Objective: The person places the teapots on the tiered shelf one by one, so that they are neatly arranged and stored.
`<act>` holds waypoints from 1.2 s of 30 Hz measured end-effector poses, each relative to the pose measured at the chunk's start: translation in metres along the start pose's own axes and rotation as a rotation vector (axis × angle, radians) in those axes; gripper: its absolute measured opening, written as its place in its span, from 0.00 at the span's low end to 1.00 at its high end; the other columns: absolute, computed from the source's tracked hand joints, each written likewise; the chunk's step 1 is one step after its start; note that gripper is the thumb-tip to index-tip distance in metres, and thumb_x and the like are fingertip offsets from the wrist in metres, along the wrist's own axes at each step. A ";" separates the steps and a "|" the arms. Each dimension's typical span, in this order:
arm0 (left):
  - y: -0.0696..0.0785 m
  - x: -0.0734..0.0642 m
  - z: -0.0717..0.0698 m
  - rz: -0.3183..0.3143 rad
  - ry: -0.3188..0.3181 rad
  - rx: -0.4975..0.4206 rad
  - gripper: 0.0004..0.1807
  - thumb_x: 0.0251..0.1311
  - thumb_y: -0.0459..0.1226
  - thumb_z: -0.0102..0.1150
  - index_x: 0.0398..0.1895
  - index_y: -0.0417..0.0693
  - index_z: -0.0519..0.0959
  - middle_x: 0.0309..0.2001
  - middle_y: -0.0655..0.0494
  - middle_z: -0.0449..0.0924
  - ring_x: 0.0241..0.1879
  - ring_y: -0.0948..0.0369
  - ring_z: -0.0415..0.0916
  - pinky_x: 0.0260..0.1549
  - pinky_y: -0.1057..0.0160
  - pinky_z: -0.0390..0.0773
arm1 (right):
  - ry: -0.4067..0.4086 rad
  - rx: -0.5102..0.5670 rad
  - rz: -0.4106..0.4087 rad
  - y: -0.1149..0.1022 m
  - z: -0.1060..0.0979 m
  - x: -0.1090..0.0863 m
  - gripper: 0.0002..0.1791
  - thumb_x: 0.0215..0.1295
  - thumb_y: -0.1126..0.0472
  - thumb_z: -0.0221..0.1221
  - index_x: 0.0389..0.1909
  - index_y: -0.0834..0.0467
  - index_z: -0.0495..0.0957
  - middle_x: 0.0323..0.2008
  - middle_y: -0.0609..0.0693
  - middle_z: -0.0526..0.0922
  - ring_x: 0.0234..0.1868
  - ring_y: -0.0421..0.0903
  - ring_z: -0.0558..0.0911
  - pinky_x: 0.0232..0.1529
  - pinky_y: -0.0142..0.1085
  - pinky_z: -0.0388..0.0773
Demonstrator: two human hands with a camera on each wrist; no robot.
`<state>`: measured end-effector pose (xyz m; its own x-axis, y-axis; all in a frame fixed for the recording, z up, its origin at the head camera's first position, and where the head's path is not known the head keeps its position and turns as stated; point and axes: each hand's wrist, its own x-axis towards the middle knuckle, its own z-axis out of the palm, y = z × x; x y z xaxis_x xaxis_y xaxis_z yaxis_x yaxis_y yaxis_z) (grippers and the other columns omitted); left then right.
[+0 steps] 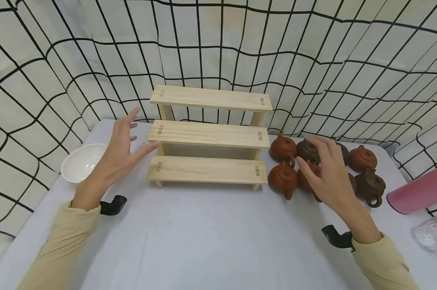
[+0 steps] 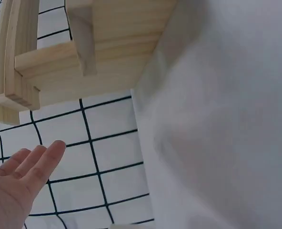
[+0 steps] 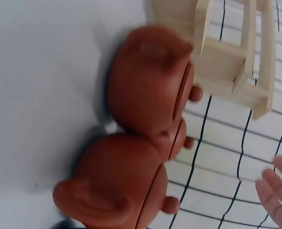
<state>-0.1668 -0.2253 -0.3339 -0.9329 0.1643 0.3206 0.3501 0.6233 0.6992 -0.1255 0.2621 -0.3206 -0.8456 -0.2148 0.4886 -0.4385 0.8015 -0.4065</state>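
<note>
My left hand (image 1: 114, 155) hovers at the left end of a three-tier wooden stand (image 1: 207, 169), fingers spread and holding nothing. In the left wrist view, its fingers (image 2: 38, 167) are extended below the stand's edge. Over a group of small clay teapots, my right hand (image 1: 328, 175) is raised with fingers apart, covering some of them. Reddish-brown teapots (image 1: 283, 178) stand beside the stand's right end, and a dark brown teapot (image 1: 370, 187) sits farther right. Two reddish teapots (image 3: 146, 86) appear close in the right wrist view, apart from the fingers (image 3: 274, 191).
A white bowl (image 1: 82, 163) sits on the left, partly behind my left forearm. At the right edge are a pink cylinder (image 1: 419, 189) and a clear plastic item (image 1: 433, 233). A black wire grid (image 1: 222, 44) surrounds the white-covered table (image 1: 204, 237).
</note>
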 end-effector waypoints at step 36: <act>-0.004 0.018 0.037 -0.207 -0.142 -0.481 0.43 0.82 0.47 0.44 0.85 0.54 0.30 0.79 0.34 0.44 0.75 0.42 0.51 0.75 0.39 0.51 | -0.465 0.444 0.591 0.005 0.027 -0.048 0.18 0.77 0.56 0.62 0.50 0.69 0.80 0.26 0.52 0.83 0.18 0.46 0.77 0.18 0.36 0.76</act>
<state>-0.1883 -0.1967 -0.3542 -0.9772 0.1973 0.0786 0.1257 0.2386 0.9629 -0.0950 0.2611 -0.3664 -0.9680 -0.1165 -0.2223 0.1146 0.5828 -0.8045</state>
